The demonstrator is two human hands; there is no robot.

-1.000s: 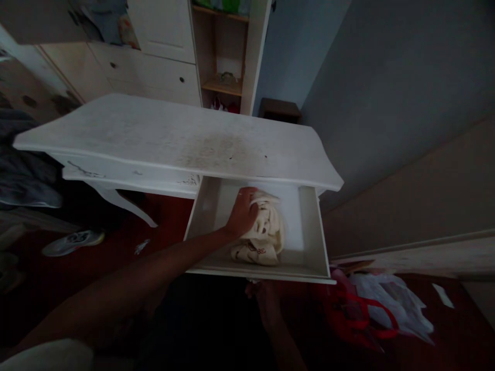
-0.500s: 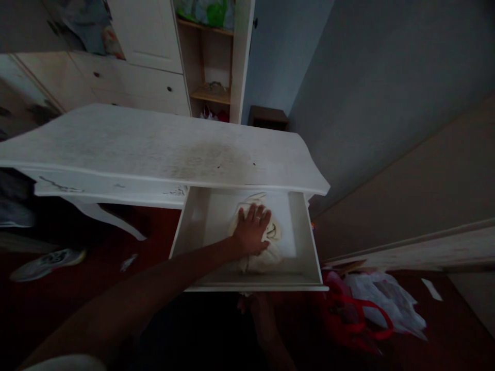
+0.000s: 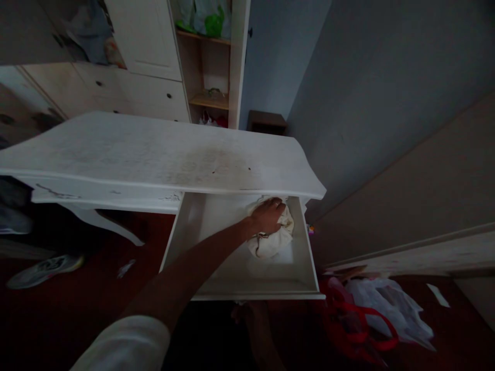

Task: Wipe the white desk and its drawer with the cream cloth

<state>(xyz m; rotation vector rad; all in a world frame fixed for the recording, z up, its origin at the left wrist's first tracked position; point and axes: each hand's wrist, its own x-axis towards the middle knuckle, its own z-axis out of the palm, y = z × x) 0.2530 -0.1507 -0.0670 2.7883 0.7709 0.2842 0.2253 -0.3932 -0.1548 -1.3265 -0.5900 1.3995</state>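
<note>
A white drawer (image 3: 304,252) stands pulled out from under the right end of a worn white table (image 3: 154,154). A crumpled cream cloth (image 3: 275,243) with dark markings lies at the drawer's back right corner. My left hand (image 3: 266,215) reaches in from the lower left and rests on top of the cloth with its fingers curled into it. My right hand (image 3: 250,318) is in deep shadow just below the drawer's front edge; its fingers do not show.
A red-handled bag (image 3: 358,332) and a white plastic bag (image 3: 390,309) lie on the dark red floor to the right of the drawer. A sneaker (image 3: 42,265) lies on the floor at left. A white wardrobe (image 3: 154,51) with open shelves (image 3: 211,99) stands behind the table.
My left hand has pushed the cloth from the front middle of the drawer to its back right corner, and its fingers went from flat to curled. The view shifted a little.
</note>
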